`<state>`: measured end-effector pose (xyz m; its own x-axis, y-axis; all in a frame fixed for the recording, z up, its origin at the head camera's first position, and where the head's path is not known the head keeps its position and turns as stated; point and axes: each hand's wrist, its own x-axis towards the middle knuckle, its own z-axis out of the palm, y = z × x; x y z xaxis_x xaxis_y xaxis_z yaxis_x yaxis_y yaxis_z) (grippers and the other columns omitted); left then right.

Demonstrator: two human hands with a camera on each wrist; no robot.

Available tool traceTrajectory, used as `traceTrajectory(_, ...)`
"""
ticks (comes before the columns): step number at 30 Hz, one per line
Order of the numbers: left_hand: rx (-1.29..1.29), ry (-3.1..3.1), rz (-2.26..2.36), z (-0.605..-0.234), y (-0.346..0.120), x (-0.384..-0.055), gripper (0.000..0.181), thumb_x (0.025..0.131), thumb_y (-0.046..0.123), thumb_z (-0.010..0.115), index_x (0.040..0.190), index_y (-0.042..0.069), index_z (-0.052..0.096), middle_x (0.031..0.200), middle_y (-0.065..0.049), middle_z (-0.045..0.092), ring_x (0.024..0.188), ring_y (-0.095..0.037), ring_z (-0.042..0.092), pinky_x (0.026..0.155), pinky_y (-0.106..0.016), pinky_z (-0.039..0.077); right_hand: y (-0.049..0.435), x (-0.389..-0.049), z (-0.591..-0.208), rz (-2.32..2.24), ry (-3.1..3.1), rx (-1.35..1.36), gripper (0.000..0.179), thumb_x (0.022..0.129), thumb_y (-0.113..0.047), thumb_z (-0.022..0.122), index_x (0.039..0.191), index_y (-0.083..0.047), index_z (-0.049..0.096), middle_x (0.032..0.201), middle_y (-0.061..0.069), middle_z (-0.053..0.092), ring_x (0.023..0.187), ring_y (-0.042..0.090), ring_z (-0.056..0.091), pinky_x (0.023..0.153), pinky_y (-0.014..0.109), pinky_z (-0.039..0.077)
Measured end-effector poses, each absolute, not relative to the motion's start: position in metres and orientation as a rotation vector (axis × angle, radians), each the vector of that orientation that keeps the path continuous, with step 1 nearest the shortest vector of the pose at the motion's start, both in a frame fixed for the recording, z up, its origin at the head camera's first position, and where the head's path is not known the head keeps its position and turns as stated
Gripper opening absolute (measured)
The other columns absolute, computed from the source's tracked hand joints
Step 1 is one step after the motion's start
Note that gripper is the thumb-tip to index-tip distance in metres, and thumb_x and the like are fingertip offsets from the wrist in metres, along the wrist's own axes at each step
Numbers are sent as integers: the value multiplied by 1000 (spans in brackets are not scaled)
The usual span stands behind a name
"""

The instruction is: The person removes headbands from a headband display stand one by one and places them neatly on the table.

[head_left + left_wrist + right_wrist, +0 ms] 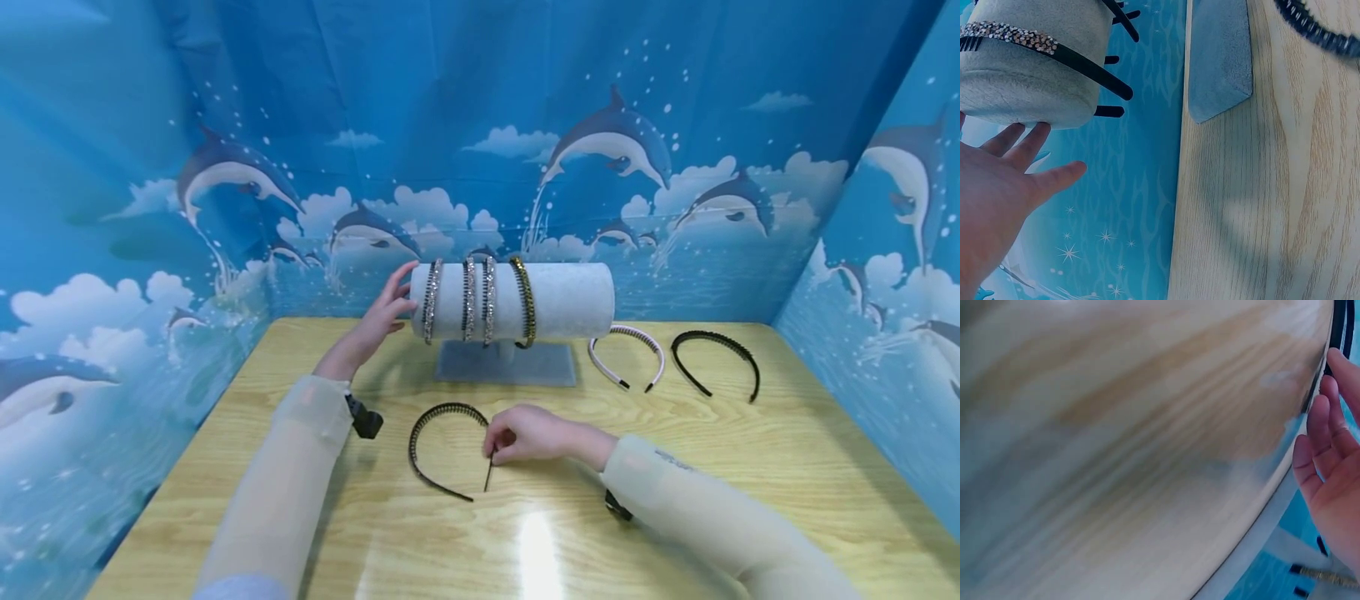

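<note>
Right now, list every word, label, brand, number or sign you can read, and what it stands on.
No text can be read.
Right sleeve: small dark marking near the cuff, perhaps lettering, too small and blurred to read.
I see no lettering on the held headband, the stand or the dolphin backdrop.

Pale cream sleeves [281,467], black wrist cameras [365,417]

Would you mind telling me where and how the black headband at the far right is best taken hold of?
I'd suggest pinching the black headband by its right leg, near the tip, coming from above on the near side. It appears to lie flat on the table, open ends facing the person, and nothing covers those slim legs; the pale headband lies apart on its left.
</note>
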<state>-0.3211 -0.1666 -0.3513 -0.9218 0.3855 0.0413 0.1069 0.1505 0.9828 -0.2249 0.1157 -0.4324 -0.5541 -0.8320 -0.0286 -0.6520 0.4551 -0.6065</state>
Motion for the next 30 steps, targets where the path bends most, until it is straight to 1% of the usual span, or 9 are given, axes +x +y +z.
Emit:
traceTrajectory(6,496,2212,1846,-350,-166,-319,68,99,29,42,157,33,7,161,-11,10,142,-37,18,107,-67,14,97,-223,-435,-812,2397,-1220,4,86,-16,74,90,-17,73,72,-16,58,66,-1,52,64,20,46)
traceTrajectory(15,483,2208,1846,-349,-166,-318,68,99,28,42,157,33,7,161,-11,9,142,-38,19,108,-67,14,72,-219,-437,-800,2469,-1208,4,85,-20,75,88,-17,73,68,-17,55,62,-2,48,62,18,42)
traceTrajectory(21,495,2215,1847,-350,-166,-319,68,99,28,42,157,32,7,161,-12,10,142,-39,20,108,-66,15,64,-218,-435,-801,2500,-1191,5,85,-19,75,87,-15,74,67,-16,55,62,-1,48,61,19,40)
traceTrajectory(30,488,2227,1844,-351,-166,-320,68,98,30,43,156,33,9,160,-11,12,141,-38,21,107,-66,16,56,-220,-436,-796,2491,-1171,4,85,-21,76,86,-18,74,67,-18,56,61,-2,49,61,18,41)
